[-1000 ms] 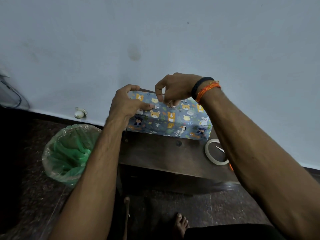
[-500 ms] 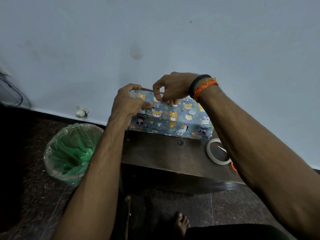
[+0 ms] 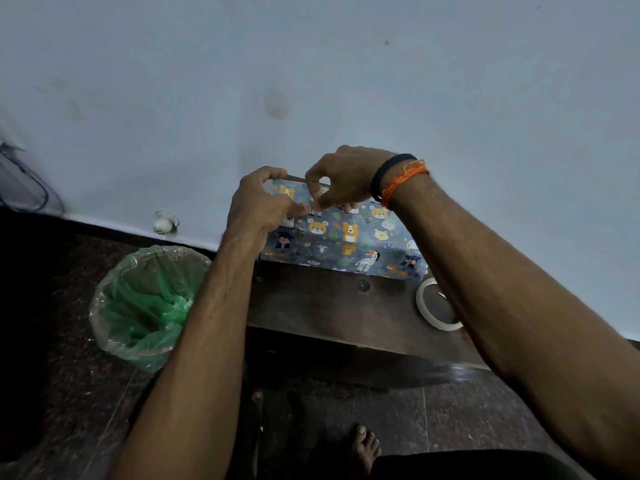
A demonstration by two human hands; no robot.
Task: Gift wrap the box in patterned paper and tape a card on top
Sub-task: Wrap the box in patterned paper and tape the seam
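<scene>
near side: bare dark wood of the table (image 3: 311,306) is left open in front of the wrapped box (image 3: 346,244), so that's the open lane

right side: pretty much blocked, the tape roll (image 3: 437,306) is parked just beside the box's right corner

far side: box is pushed near the wall (image 3: 311,81), barely any gap can be seen

left side: table edge drops off, lined bin (image 3: 145,306) is stood on the floor below

on top: left end is taken up by the left hand (image 3: 258,206) and right hand (image 3: 343,178)
</scene>
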